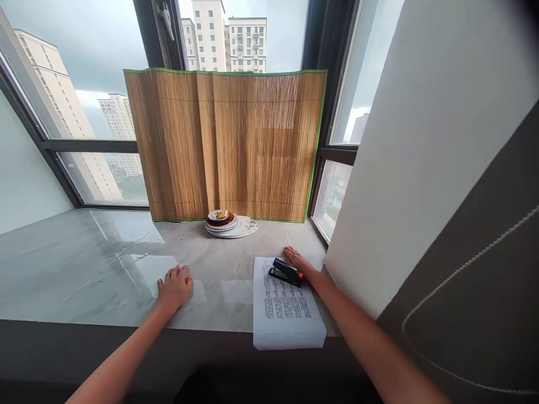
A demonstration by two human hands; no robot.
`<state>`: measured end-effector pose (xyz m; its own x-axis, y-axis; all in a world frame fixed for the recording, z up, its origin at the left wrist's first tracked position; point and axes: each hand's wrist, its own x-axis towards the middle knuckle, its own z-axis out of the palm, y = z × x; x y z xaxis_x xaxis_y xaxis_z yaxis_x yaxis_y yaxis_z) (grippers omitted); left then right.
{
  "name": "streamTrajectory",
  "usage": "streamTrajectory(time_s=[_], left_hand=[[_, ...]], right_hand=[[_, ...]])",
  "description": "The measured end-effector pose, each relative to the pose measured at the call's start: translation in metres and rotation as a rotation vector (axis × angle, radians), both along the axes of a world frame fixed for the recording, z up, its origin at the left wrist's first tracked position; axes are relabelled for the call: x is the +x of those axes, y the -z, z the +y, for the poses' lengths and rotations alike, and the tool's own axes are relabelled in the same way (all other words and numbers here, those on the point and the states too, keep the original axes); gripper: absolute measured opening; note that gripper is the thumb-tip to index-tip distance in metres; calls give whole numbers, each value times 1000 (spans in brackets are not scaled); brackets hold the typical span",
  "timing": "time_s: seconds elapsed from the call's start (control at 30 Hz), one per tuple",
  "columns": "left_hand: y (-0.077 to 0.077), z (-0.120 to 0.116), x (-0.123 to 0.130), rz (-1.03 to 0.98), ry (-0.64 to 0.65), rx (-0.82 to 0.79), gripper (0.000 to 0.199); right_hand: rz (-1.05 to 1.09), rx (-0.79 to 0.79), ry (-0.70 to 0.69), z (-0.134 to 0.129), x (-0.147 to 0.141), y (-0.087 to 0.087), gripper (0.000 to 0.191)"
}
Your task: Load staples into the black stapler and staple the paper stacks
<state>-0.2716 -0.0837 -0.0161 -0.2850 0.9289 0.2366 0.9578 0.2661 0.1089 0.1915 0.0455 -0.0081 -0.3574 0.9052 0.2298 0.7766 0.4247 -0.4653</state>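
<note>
Stapler (286, 272) on printed paper (288, 306), both hands (174, 287) (298, 260) loosely spread and empty, plates (225, 225) and bamboo mat (229, 148) beyond.

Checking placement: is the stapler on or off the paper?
On: the stapler lies across the far part of the paper, hiding some print.

The glossy, pale grey windowsill (227, 259) carries printed paper (288, 306) toward the right, its near end overhanging the front edge. Farther back sits a stack of plates (229, 227), with a bamboo mat (227, 146) upright behind it.
</note>
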Motion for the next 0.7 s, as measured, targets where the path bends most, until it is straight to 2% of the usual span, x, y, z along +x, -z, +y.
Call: streamTrajectory(time_s=[0.17, 0.3, 0.4, 0.5, 0.6, 0.7], left_hand=[[5, 0, -4, 27, -8, -3, 53], [6, 0, -2, 64, -24, 6, 53], [4, 0, -2, 66, -21, 4, 53], [4, 0, -3, 55, -20, 1, 53], [5, 1, -5, 51, -16, 5, 53], [6, 2, -7, 46, -14, 6, 54]], right_hand=[[-131, -50, -115, 17, -47, 11, 48], [-189, -56, -236, 26, -115, 11, 54], [-208, -36, -321, 31, -170, 9, 52], [-221, -11, -387, 34, -212, 7, 52], [-233, 30, -426, 33, -229, 7, 55], [-241, 78, -441, 29, -224, 8, 56]])
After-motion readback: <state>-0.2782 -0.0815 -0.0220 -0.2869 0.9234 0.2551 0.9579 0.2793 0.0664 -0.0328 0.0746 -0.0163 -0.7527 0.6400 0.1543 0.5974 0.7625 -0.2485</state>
